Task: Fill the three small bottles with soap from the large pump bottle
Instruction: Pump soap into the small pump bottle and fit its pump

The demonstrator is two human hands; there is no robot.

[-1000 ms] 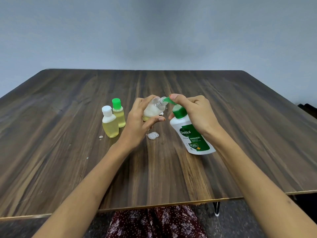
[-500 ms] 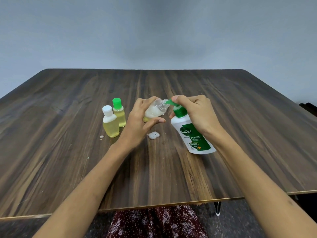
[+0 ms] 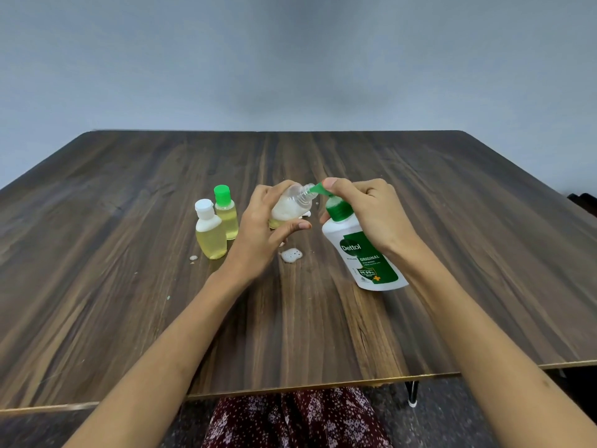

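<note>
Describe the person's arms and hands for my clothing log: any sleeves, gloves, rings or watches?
Both forearms are bare right to the frame's edge, with no sleeves in view. The left hand and right hand wear no gloves; no rings, watch or bracelet show. The nails look short and unpainted.
</note>
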